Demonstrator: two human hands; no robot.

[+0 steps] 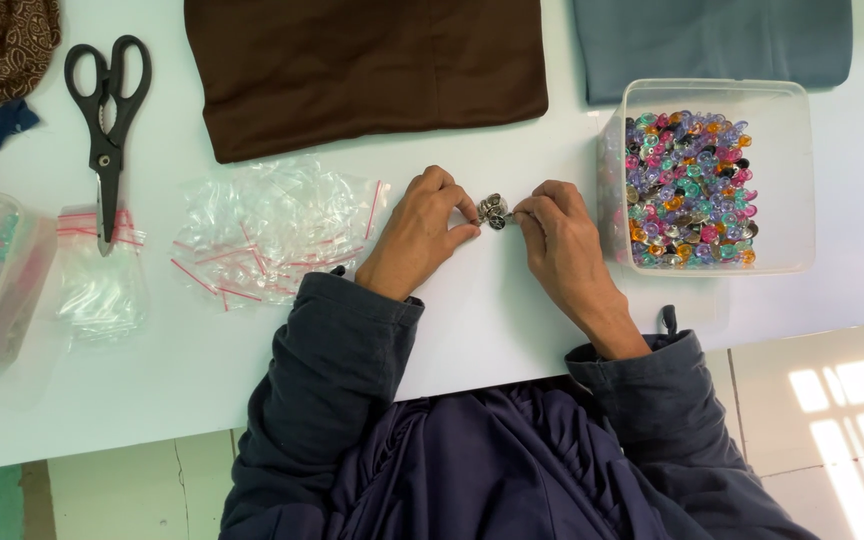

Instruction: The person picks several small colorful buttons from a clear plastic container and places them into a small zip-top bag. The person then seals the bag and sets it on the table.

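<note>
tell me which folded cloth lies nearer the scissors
The brown cloth, at the top middle beside the black scissors; the grey-blue cloth lies far right.

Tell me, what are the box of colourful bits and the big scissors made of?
The box looks like clear plastic: you see through its walls. The bits seem glossy see-through plastic. The scissors show dull black handles, probably plastic, and grey blades, likely metal.

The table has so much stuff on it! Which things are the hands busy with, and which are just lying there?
In use:
left hand and right hand, both pinching the small shiny pieces
clear tub of coloured beads, right beside the right hand

Just lying about:
black scissors
pile of little clear zip bags
brown cloth
grey-blue cloth
</note>
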